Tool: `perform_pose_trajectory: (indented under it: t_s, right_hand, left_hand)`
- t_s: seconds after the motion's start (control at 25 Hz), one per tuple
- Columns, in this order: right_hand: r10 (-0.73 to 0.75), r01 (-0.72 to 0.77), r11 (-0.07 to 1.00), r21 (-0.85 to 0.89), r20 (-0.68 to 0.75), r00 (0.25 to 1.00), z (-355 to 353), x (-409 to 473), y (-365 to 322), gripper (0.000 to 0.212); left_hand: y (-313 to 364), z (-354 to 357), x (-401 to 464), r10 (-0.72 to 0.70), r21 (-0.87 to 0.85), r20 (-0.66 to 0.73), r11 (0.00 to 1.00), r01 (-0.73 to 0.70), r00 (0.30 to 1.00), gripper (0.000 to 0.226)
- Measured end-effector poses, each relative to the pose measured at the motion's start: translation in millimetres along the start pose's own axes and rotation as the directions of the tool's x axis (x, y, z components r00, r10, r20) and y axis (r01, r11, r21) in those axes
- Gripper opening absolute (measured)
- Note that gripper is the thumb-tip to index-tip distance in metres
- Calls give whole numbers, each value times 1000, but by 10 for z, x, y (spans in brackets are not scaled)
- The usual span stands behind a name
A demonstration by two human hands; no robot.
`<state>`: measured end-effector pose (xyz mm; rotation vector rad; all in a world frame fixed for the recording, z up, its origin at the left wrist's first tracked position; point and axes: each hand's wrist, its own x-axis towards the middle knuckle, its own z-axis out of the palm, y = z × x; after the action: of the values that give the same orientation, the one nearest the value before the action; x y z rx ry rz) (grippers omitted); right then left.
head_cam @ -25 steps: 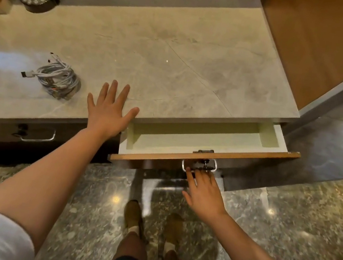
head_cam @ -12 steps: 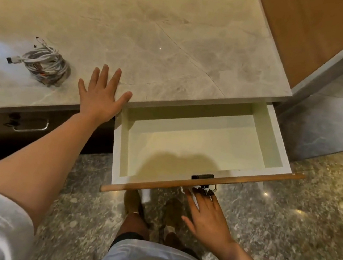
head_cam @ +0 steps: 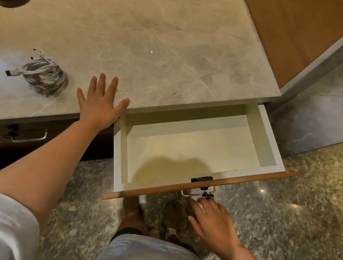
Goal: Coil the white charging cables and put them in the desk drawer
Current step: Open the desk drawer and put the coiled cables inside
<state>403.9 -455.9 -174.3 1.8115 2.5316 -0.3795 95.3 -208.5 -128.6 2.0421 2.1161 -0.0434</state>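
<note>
Glossy marble-look desktop (head_cam: 177,49); wood-fronted drawer (head_cam: 202,186), metal handle (head_cam: 198,193)

A: Way into the drawer (head_cam: 273,144)?
B: Open from above, pulled well out. Walls on all four sides; back part sits under the desk top (head_cam: 178,42) edge.
A: Anything btwn the cables (head_cam: 41,76) and the drawer?
B: Left hand (head_cam: 99,104), flat on the desk edge, just beside the drawer's left wall. Bare top behind it.
A: Front side?
B: Right hand (head_cam: 212,221) at the handle (head_cam: 199,192), w/ fingers touching it. Wood panel (head_cam: 294,34) closes the right end of the desk.
</note>
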Motion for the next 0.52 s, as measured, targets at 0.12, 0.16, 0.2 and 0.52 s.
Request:
perform_pose_trajectory:
  t_s: [0.12,0.16,0.2,0.52]
  right_hand:
    - [10,-12,1000,-13,-132,991,-427,39,-54,34]
    - [9,-18,999,-45,-184,983,-584,119,-71,32]
    - [22,-36,998,-55,-235,972,-728,228,-89,27]
    - [139,-135,990,36,-342,929,-1288,1401,-261,36]
  left_hand:
    - [0,4,-24,5,-16,3,1000,-5,1000,71]
    - [-2,-9,-27,6,-22,9,1000,-6,1000,71]
    - [-2,-26,-25,7,-30,23,1000,-6,1000,71]
    - [-54,-131,-5,48,-22,107,999,-46,993,68]
